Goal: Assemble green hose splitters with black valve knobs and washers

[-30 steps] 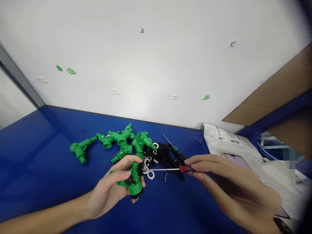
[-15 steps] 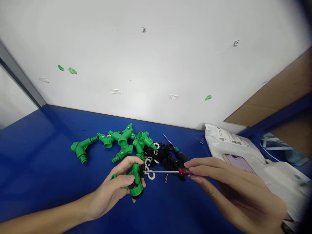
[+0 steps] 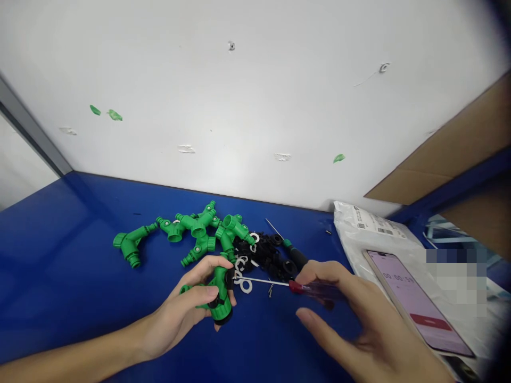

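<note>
My left hand [image 3: 187, 306] is closed around a green plastic Y-shaped hose connector [image 3: 220, 282] with black knobs. In my right hand [image 3: 359, 314] is a screwdriver [image 3: 315, 290] with a clear red handle, lying against the bent fingers, while the thumb stands apart from it. The shaft points left, and its tip meets the black knob [image 3: 230, 277] on the connector's right side. White rings [image 3: 246, 286] lie just behind the tip. Small screws [image 3: 270, 290] are on the table below the shaft.
Several green connectors [image 3: 130, 244] lie behind my left hand, next to a pile of black parts [image 3: 265, 255]. A second screwdriver [image 3: 293, 252] with a dark handle rests behind my right hand. At right, a phone [image 3: 415, 303] lies on a white plastic bag [image 3: 351, 234]. A white wall [image 3: 223, 106] stands behind.
My right thumb has come away from the red screwdriver handle and the fingers have bent and shifted. The phone is now more fully in view. My left hand and the connector keep their pose.
</note>
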`<action>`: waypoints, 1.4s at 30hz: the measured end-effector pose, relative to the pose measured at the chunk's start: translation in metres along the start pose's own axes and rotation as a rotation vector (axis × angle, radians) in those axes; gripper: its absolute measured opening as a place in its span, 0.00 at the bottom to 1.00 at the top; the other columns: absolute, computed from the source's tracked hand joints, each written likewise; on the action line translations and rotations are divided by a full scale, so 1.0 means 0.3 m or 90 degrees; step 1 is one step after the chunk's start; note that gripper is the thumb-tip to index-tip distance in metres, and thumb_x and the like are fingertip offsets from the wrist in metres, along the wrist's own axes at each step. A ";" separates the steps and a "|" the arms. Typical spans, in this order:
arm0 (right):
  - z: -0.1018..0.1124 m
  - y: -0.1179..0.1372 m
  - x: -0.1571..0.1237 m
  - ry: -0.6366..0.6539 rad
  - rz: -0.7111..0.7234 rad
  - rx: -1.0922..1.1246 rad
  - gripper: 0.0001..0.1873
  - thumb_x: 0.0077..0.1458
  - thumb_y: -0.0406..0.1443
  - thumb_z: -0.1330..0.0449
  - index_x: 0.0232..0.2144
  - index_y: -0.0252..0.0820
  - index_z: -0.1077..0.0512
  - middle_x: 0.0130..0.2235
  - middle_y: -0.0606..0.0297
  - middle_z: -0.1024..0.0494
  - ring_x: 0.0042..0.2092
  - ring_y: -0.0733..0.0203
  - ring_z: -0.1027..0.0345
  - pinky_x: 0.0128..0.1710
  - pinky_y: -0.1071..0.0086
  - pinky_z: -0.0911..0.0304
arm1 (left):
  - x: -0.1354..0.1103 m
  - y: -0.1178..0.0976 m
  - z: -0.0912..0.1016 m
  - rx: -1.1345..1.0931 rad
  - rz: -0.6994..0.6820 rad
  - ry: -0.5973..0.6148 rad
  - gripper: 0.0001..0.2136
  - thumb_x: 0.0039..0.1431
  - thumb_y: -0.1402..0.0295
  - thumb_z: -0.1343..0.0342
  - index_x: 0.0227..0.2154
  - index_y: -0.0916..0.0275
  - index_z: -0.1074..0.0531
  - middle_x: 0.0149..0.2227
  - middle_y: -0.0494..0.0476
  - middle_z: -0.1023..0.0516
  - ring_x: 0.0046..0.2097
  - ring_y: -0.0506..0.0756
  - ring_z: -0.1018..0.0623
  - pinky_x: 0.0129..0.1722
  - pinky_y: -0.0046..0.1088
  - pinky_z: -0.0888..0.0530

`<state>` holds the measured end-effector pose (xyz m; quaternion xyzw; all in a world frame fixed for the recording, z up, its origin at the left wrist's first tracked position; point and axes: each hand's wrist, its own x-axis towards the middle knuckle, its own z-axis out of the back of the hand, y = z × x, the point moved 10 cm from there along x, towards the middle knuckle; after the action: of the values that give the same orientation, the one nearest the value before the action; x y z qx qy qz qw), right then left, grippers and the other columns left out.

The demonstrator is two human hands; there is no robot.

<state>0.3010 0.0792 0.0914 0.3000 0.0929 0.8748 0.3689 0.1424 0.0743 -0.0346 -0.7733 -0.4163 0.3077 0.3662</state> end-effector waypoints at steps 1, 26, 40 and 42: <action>-0.006 -0.012 0.003 0.016 -0.016 0.016 0.08 0.58 0.34 0.39 0.41 0.48 0.30 0.31 0.67 0.20 0.28 0.62 0.24 0.25 0.73 0.28 | 0.000 -0.001 -0.001 0.003 0.000 0.002 0.17 0.58 0.60 0.43 0.48 0.60 0.34 0.36 0.58 0.26 0.34 0.54 0.30 0.33 0.33 0.32; -0.020 -0.016 0.013 -0.015 -0.066 0.058 0.09 0.63 0.38 0.41 0.29 0.46 0.33 0.23 0.71 0.28 0.21 0.66 0.34 0.19 0.75 0.38 | -0.003 -0.017 0.009 0.021 -0.017 -0.005 0.18 0.59 0.60 0.43 0.50 0.60 0.35 0.37 0.57 0.26 0.35 0.54 0.30 0.34 0.33 0.32; -0.049 -0.055 0.019 0.042 -0.133 0.055 0.11 0.66 0.41 0.46 0.32 0.45 0.31 0.24 0.69 0.28 0.23 0.64 0.35 0.20 0.73 0.41 | 0.000 -0.016 0.015 0.014 -0.010 -0.013 0.17 0.58 0.61 0.44 0.49 0.60 0.35 0.36 0.57 0.26 0.35 0.54 0.30 0.33 0.33 0.32; -0.053 -0.073 0.006 0.047 -0.168 0.069 0.08 0.66 0.42 0.47 0.43 0.46 0.33 0.34 0.64 0.23 0.31 0.61 0.28 0.23 0.73 0.36 | 0.001 -0.016 0.016 0.016 -0.007 -0.017 0.17 0.58 0.60 0.44 0.48 0.60 0.35 0.36 0.57 0.26 0.35 0.55 0.30 0.33 0.33 0.32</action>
<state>0.3036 0.0970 0.0709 0.2725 0.1921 0.8229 0.4601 0.1368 0.0778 -0.0333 -0.7623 -0.4215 0.3213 0.3716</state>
